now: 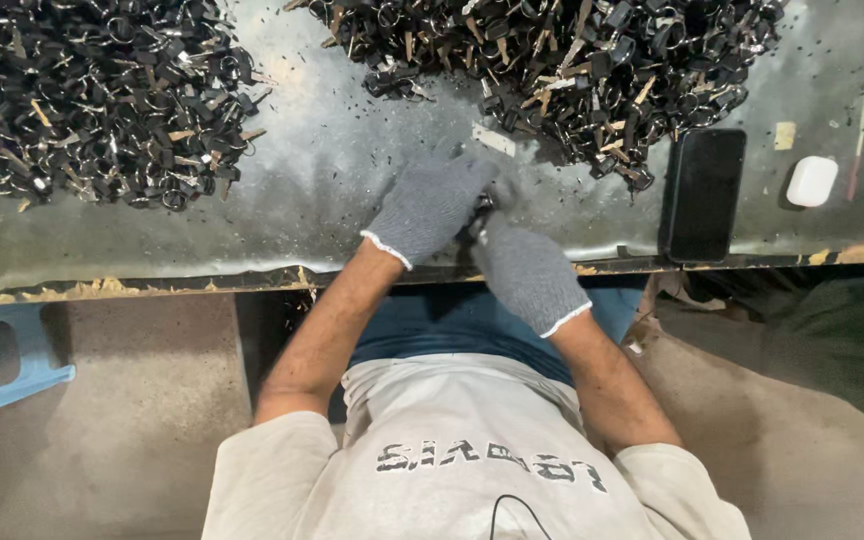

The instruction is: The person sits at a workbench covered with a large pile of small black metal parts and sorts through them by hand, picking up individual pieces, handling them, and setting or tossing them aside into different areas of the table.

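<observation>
Both my hands wear grey knit gloves and meet near the front edge of a worn metal table (332,190). My left hand (427,205) and my right hand (527,272) close together on a small dark piece (481,208) that is mostly hidden between the gloves. A big heap of black strap pieces with metal rings (552,60) lies just beyond my hands. A second heap of the same pieces (92,100) lies at the far left.
A black phone (704,192) lies face up at the right, with a small white case (811,181) beside it. Small dark bits litter the table. A blue plastic stool (2,360) stands on the floor at the left.
</observation>
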Tool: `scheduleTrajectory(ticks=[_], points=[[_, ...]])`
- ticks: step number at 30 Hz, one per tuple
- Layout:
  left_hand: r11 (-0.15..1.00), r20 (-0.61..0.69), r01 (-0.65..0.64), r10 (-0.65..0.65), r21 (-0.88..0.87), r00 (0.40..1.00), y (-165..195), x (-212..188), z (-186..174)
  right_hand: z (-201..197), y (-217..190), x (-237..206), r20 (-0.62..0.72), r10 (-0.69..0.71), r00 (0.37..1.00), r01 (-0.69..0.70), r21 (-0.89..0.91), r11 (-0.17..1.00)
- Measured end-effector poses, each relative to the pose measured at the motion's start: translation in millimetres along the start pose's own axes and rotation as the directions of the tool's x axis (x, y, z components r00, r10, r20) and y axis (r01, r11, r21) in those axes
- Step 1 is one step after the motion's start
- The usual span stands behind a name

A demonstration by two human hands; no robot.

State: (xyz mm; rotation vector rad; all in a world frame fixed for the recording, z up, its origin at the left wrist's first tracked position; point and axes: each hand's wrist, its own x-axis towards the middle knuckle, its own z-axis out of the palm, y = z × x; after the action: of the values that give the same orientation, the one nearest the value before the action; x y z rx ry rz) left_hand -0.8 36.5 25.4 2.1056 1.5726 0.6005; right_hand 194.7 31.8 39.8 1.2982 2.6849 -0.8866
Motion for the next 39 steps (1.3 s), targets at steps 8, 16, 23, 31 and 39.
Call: scheduleTrajectory(ticks=[8, 16, 23, 31, 39], points=[[0.974, -0.305, 0.213, -0.227, -0.077, 0.925, 0.5, -43.1, 32.7, 4.0, 12.2, 8.5, -0.123, 0.002, 0.992, 0.003, 0.038, 0.999], [0.994, -0.317, 0.093, -0.073, 0.049, 0.946, -1.8, -48.0, 46.7, 6.0, 1.1, 22.3, -0.115, -0.045, 0.992, 0.014, -0.253, 0.967], [0.995, -0.312, 0.099, -0.084, 0.031, 0.946, -5.9, -48.5, 49.2, -8.2, 14.0, 24.8, -0.120, -0.146, 0.982, 0.144, -0.027, 0.989], [0.992, -0.333, 0.110, -0.086, 0.055, 0.939, 0.7, -48.8, 47.4, -3.9, 9.2, 27.3, -0.040, -0.020, 0.999, 0.018, -0.062, 0.998], [0.993, -0.368, 0.119, -0.102, 0.023, 0.924, 9.8, -54.4, 50.1, 12.6, -6.7, 20.1, 0.000, 0.072, 0.997, -0.070, -0.262, 0.963]])
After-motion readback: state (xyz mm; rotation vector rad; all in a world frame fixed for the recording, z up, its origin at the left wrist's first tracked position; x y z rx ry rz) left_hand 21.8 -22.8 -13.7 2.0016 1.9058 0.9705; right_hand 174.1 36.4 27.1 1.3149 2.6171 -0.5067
